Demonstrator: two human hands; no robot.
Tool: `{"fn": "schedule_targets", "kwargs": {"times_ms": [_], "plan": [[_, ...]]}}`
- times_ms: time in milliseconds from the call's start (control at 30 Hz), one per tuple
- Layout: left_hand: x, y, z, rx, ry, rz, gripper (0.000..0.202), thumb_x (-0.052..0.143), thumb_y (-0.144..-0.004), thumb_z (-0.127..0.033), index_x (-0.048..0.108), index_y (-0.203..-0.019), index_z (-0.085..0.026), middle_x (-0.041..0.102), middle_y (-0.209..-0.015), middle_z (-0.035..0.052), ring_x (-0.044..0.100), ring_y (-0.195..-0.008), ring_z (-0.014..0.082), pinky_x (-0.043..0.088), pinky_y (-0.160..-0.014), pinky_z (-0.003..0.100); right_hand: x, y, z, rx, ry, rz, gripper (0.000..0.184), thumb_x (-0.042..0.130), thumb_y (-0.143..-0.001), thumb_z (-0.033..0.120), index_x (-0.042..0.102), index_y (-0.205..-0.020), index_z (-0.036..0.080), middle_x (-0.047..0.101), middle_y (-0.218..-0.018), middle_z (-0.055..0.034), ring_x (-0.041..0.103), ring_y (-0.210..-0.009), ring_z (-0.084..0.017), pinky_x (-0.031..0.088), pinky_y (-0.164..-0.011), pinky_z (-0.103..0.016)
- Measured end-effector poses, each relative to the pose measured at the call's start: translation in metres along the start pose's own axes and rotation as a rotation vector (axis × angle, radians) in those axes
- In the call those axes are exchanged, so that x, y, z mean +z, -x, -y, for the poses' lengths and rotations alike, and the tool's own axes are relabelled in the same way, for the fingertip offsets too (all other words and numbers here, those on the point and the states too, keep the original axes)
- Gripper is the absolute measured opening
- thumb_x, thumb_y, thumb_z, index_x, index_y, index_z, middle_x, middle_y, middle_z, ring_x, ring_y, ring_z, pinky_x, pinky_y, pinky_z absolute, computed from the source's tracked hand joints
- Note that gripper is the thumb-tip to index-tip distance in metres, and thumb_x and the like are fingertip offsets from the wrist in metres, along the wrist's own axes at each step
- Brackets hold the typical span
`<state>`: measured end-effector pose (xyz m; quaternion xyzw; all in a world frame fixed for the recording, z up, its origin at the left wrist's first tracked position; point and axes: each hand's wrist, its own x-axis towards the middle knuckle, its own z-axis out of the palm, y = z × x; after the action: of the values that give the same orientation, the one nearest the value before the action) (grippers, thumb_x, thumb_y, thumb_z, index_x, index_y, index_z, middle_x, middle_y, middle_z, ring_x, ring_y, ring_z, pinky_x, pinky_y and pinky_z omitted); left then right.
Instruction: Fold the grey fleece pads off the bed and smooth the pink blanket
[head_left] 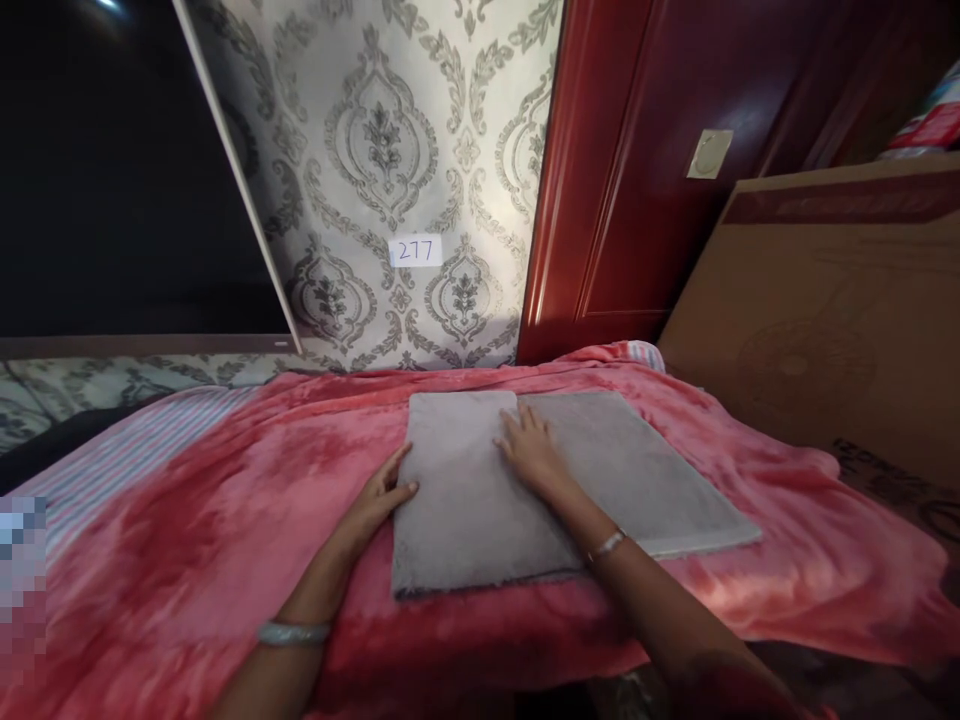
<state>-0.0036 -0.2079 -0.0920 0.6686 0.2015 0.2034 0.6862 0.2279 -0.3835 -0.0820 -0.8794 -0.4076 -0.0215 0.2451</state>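
Reaching in from the bottom edge, both forearms come up over the red blanket (225,520), a pale bangle (294,632) on the left wrist & a thin silver bracelet (606,545) on the right. Left hand (379,497) sits at the near-left edge of the grey mat (480,500), fingers loosely spread, thumb lying on the mat's edge; palm looks to be on the blanket beside it, tho the angle makes that hard to be sure of. Nothing gripped there, just resting contact. Right hand (529,447) lies flat & open on top of the mat, fingers stretched fwd and slightly fanned, pressing down approx. where the upper layer ends and the lower layer shows. No grasp, palm down.

The mat itself lies folded over on the blanket, left part stacked on top, right part running out flat toward the cardboard box (825,330). Blanket covers the bed w/ a striped sheet (127,440) showing at the left.

Farther back: patterned wallpaper (390,150) w/ a small label reading 277 (415,250), a dark screen (112,170) at upper left, a red-brown wooden door (645,150) to the right w/ a pale plate (709,153) on it.
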Motion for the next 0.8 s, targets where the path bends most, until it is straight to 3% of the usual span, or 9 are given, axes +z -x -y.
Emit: {"fn": "schedule_targets", "kwargs": {"times_ms": [100,267,367,533,667,800], "plan": [[0.003,0.000,-0.002,-0.020,0.007,0.007,0.116,0.091,-0.056,-0.052,0.041,-0.155,-0.022,0.055,-0.149,0.0180,0.059,-0.130,0.0361,0.055,-0.099,0.040,0.007,0.043,0.007,-0.161,0.058,0.112,0.064,0.050,-0.100,0.044,0.036,-0.159,0.026,0.017,-0.169,-0.0108,0.009,-0.156,-0.032,0.011,-0.121,-0.059],[0.007,0.003,-0.009,-0.003,0.044,0.007,0.121,0.094,-0.051,-0.050,0.040,-0.156,-0.020,0.067,-0.134,0.0200,0.067,-0.116,0.0384,0.058,-0.086,0.039,0.003,0.068,0.020,-0.127,0.065,0.216,0.060,0.047,-0.101,0.041,0.039,-0.158,0.022,0.023,-0.167,-0.0141,0.016,-0.155,-0.032,0.013,-0.121,-0.059],[0.007,0.007,-0.013,-0.004,0.067,0.031,0.121,0.093,-0.053,-0.050,0.037,-0.156,-0.019,0.073,-0.120,0.0190,0.071,-0.105,0.0372,0.058,-0.079,0.039,0.000,0.085,0.045,-0.163,-0.021,0.217,0.064,0.051,-0.100,0.043,0.039,-0.157,0.018,0.026,-0.165,-0.0196,0.021,-0.154,-0.034,0.016,-0.121,-0.058],[0.010,0.008,-0.020,-0.040,0.102,0.008,0.120,0.090,-0.055,-0.039,0.032,-0.158,-0.021,0.077,-0.103,0.0118,0.074,-0.087,0.0301,0.058,-0.070,0.035,0.013,0.135,0.097,-0.353,-0.180,0.218,0.095,0.071,-0.085,0.055,0.026,-0.163,0.022,0.017,-0.168,-0.0185,0.017,-0.154,-0.037,0.020,-0.122,-0.057],[0.025,0.003,-0.029,-0.009,0.189,-0.096,0.106,0.083,-0.060,-0.029,0.036,-0.154,-0.022,0.076,-0.107,0.0102,0.073,-0.081,0.0256,0.058,-0.067,0.033,0.021,0.144,0.113,-0.255,-0.162,0.116,0.096,0.073,-0.084,0.037,0.022,-0.164,0.023,0.021,-0.167,-0.0165,0.021,-0.153,-0.037,0.022,-0.122,-0.057],[0.033,-0.010,-0.028,0.027,0.167,-0.134,0.084,0.078,-0.062,-0.026,0.052,-0.142,-0.019,0.077,-0.103,0.0105,0.073,-0.076,0.0254,0.058,-0.062,0.033,0.017,0.134,0.102,-0.155,-0.126,0.102,0.093,0.060,-0.079,0.008,0.026,-0.163,0.025,0.037,-0.162,-0.0116,0.034,-0.148,-0.030,0.031,-0.120,-0.048]]}}
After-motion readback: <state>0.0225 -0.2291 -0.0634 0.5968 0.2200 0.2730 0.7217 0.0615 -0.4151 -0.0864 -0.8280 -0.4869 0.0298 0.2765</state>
